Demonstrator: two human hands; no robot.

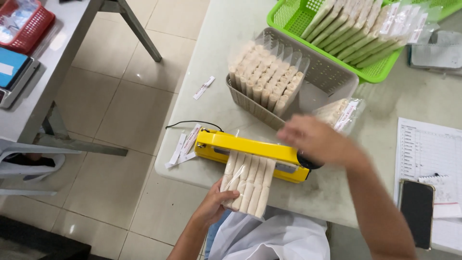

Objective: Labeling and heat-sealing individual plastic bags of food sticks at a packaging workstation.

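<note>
— Two hands were busy at the desk (231, 43). What was the person doing?

— The left hand (215, 204) had its grip closed on a clear bag of pale sticks (245, 183), holding it by the low end, off the near edge of the desk. The top of the bag was tucked into the yellow sealer (250, 153).

— And the other hand?

— The right hand (315, 139) was over the sealer's far end, by its black knob (308, 162). It was blurry, so its grip could not be told.

— So which step was it?

— It looked like the closing step: the bag's mouth sat in the sealer. The next move would likely need the yellow arm pressed flat, with the bag kept straight so the top did not wrinkle.

— What was in the baskets?

— A grey basket (332, 79) sat just behind the sealer. One end held many bags of the same sticks, standing on end; the other end was bare. A green basket (288, 14) farther back held more bags, lying in a slanted row, some with white labels. One more labelled bag (339, 113) lay on the desk beside the grey basket.

— Anything else?

— Some white paper strips (183, 147) lay by the sealer's left end, a printed sheet (426, 149) and a dark phone (417, 212) on the right. A red basket (21, 24) sat on another desk to the left.
</note>
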